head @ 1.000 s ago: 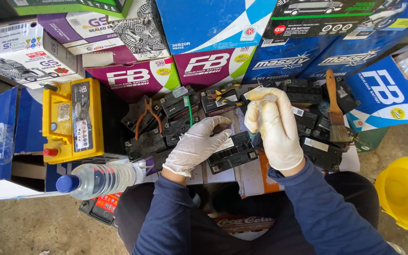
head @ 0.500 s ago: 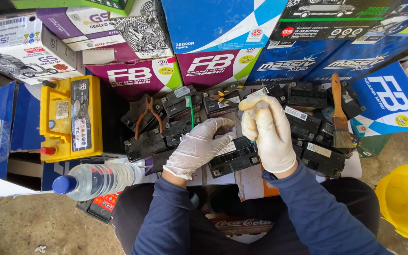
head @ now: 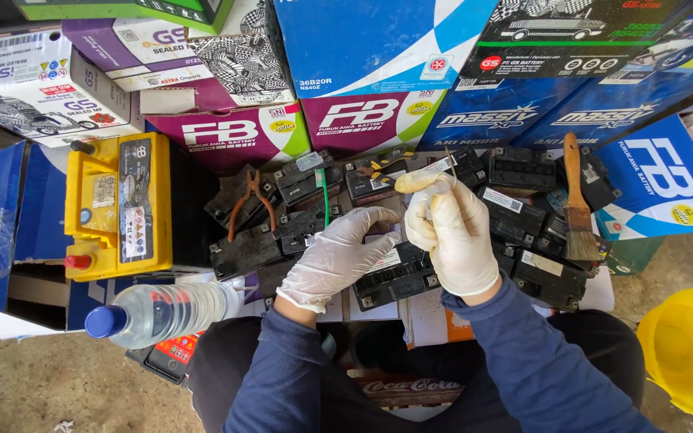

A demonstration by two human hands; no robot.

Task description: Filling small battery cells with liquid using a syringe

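Both my hands wear white gloves over a cluster of small black batteries [head: 523,172] lying flat in front of me. My left hand [head: 337,258] rests with fingers spread on one small black battery [head: 395,277]. My right hand [head: 452,232] is closed around a small tool with a pale yellowish handle [head: 415,181], held just above the same battery. The tool's tip is too small to make out. My dark blue sleeves and dark trousers fill the lower part of the head view.
A yellow-topped battery [head: 118,210] stands at left. A clear bottle with a blue cap [head: 162,313] lies near my left knee. Orange-handled pliers [head: 247,204] and a paintbrush [head: 577,210] lie on the batteries. Stacked cardboard boxes [head: 362,48] close the back. At right sits a yellow helmet [head: 687,353].
My right hand has dropped slightly towards the battery, still holding the tool. My left hand stays on the battery.
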